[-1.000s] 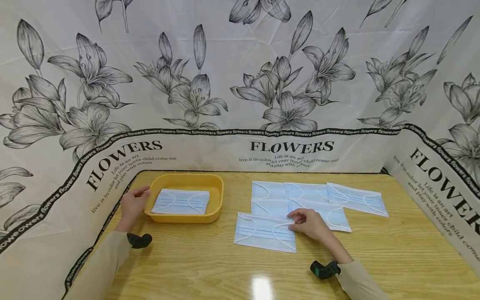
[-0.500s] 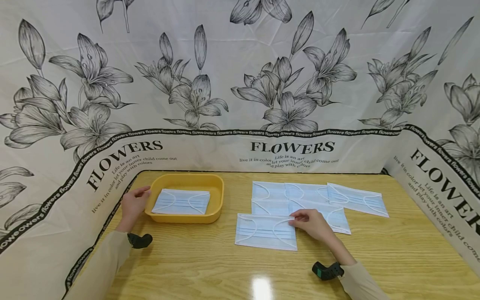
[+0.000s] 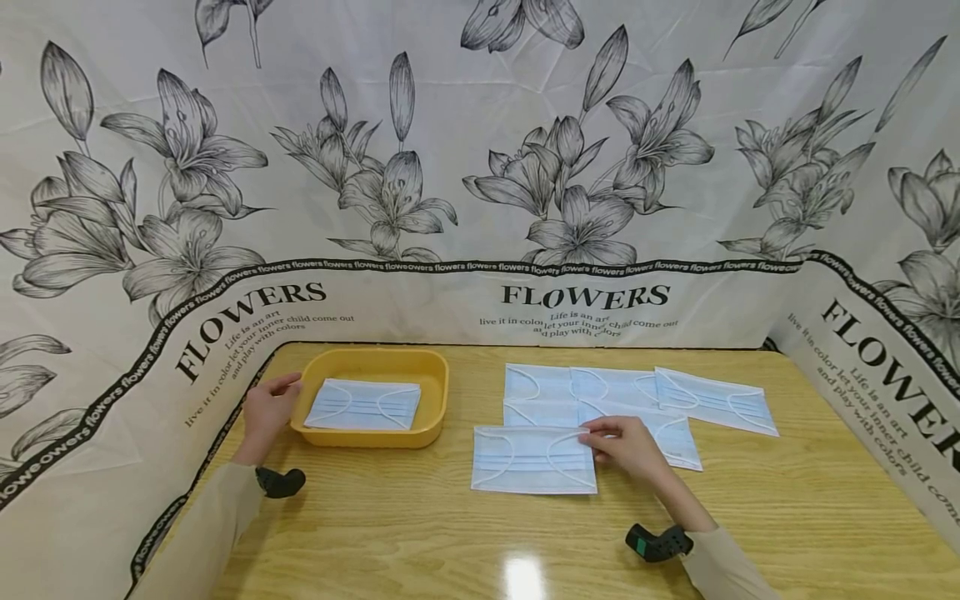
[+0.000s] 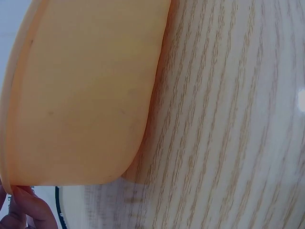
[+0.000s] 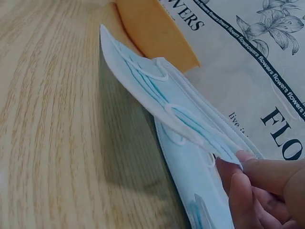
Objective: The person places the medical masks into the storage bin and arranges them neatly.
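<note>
A pale blue face mask [image 3: 532, 460] lies nearest me on the wooden table [image 3: 420, 533]. My right hand [image 3: 602, 438] pinches its right edge, and in the right wrist view my fingers [image 5: 267, 183] hold that edge of the mask [image 5: 157, 90] raised off the wood. My left hand [image 3: 279, 393] grips the left rim of a yellow tray [image 3: 431, 392], with fingertips [image 4: 26, 207] curled under the rim [image 4: 86, 90]. One mask [image 3: 363, 404] lies flat inside the tray.
Several more blue masks [image 3: 600, 387] lie overlapping behind my right hand, one further right [image 3: 716, 400]. A flower-printed cloth wall [image 3: 480, 208] closes in the table at the back and both sides. Bare wood runs along the front.
My right hand has taken the front mask's right edge and drawn it slightly right, squaring it to the table edge. The left hand and the tray have stayed put.
</note>
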{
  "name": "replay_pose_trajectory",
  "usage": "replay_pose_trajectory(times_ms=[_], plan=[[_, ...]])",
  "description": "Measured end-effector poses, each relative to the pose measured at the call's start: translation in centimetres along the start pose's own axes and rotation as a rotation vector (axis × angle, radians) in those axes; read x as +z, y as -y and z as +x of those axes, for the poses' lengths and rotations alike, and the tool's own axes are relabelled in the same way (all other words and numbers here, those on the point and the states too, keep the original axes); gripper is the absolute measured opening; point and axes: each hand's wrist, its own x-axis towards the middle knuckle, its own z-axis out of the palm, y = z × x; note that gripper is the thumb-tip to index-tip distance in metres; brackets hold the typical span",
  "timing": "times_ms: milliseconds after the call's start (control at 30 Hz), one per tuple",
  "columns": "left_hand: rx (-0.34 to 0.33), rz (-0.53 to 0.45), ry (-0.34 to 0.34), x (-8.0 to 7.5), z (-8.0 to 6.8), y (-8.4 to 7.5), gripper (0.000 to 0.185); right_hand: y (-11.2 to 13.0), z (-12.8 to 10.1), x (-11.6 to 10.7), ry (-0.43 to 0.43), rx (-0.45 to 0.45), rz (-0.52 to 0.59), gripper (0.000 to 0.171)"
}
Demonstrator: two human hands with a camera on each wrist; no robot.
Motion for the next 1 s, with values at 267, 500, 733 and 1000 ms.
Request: replay_pose_trajectory(times_ms=[267, 500, 733, 1000], plan=[[0.017, 0.01, -0.001, -0.1, 0.0, 0.1, 0.032, 1.2, 0.1, -0.1, -0.016, -0.01, 0.058, 0.032], [0.023, 0.011, 0.004, -0.1, 0.0, 0.0, 0.034, 2.1, 0.3, -0.1, -0.021, -0.036, 0.056, 0.033], [0.013, 0.006, -0.003, -0.1, -0.1, -0.2, 0.033, 3.0, 0.6, 0.0, -0.005, -0.056, 0.092, 0.035], [0.058, 0.016, -0.02, -0.1, -0.2, 0.0, 0.032, 4.2, 1.1, 0.3, 0.006, -0.059, 0.136, 0.037]])
